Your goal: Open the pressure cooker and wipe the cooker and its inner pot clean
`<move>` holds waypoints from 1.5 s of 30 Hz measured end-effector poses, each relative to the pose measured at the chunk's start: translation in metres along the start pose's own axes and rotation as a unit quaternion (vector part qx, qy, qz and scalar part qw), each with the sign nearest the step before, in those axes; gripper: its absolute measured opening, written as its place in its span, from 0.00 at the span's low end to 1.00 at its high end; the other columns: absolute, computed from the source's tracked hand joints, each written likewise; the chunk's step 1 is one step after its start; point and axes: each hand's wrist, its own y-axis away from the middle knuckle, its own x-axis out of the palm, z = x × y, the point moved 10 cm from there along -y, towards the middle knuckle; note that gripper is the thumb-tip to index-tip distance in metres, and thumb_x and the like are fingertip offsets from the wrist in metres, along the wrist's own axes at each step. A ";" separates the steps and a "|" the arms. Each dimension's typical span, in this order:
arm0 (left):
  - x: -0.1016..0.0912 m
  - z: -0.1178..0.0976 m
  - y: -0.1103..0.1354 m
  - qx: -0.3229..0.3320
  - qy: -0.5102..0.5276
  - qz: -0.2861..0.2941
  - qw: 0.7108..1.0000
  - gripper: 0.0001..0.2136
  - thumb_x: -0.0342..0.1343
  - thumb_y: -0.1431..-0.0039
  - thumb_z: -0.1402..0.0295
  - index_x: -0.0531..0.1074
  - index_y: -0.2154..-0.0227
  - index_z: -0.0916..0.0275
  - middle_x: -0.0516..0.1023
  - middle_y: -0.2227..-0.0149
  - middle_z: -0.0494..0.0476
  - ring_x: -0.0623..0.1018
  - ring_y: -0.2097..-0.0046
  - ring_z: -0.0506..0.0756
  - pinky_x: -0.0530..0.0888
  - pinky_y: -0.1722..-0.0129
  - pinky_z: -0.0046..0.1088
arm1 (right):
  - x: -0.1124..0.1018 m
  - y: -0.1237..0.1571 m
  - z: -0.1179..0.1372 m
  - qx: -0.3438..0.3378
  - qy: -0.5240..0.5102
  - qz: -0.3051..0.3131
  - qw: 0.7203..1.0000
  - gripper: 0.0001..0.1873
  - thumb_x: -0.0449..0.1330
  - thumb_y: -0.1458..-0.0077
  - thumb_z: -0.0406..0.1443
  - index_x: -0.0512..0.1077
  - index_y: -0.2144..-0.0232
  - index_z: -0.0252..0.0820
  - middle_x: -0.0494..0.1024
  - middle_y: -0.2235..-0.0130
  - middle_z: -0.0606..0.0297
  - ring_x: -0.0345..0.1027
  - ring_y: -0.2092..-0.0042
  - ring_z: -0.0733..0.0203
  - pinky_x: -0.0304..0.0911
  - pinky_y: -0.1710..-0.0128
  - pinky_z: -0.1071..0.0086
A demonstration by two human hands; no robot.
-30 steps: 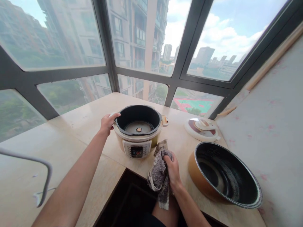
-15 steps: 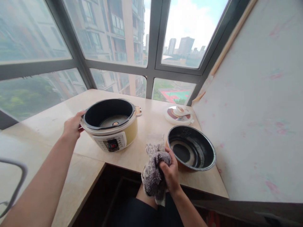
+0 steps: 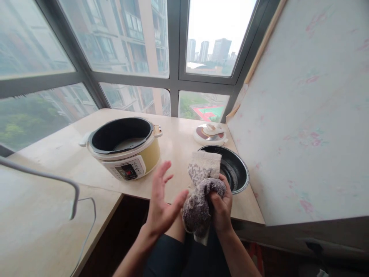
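My right hand (image 3: 221, 204) is closed around a bunched grey-and-white towel (image 3: 198, 204), which hangs over my lap at the counter's front edge. Just left of it, my left hand (image 3: 163, 204) is in the air with fingers spread, holding nothing. Behind the towel sits a dark inner pot (image 3: 240, 169), partly covered by the cloth. The cream and yellow electric cooker (image 3: 151, 154) stands lidless on the left, its control panel facing me and its inside dark.
A cooker lid (image 3: 209, 134) lies upside or upright, I cannot tell, near the window. A grey cable (image 3: 57, 175) crosses the left of the counter (image 3: 52, 227). Windows (image 3: 132, 96) rise behind, and a flowered wall (image 3: 311, 115) bounds the right.
My left hand has let go of the cooker's left side and come across toward the towel, opening. The towel in my right hand has moved slightly right and now overlaps the inner pot.
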 end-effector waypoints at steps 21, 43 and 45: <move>0.041 -0.014 0.015 0.134 -0.124 0.137 0.974 0.54 0.74 0.54 0.64 0.49 0.27 0.48 0.64 0.31 0.66 0.69 0.34 0.72 0.71 0.37 0.54 | 0.063 -0.002 0.036 0.076 -0.018 0.352 0.933 0.25 0.68 0.45 0.42 0.73 0.46 0.44 0.79 0.55 0.64 0.73 0.55 0.57 0.68 0.52 0.67; 0.019 0.102 -0.040 -0.069 -0.134 -0.148 0.977 0.26 0.69 0.57 0.61 0.73 0.54 0.63 0.81 0.53 0.63 0.80 0.50 0.63 0.75 0.45 0.43 | -0.139 -0.110 -0.008 0.051 0.356 -0.045 0.932 0.45 0.65 0.50 0.54 0.63 0.35 0.41 0.65 0.33 0.50 0.55 0.30 0.40 0.49 0.29 0.46; 0.032 0.117 -0.047 -0.074 -0.103 -0.112 0.986 0.26 0.68 0.57 0.62 0.72 0.53 0.62 0.81 0.52 0.63 0.80 0.49 0.64 0.75 0.44 0.45 | -0.140 -0.109 -0.029 0.092 0.352 -0.025 0.931 0.47 0.65 0.50 0.53 0.59 0.32 0.43 0.64 0.32 0.53 0.54 0.30 0.42 0.49 0.29 0.49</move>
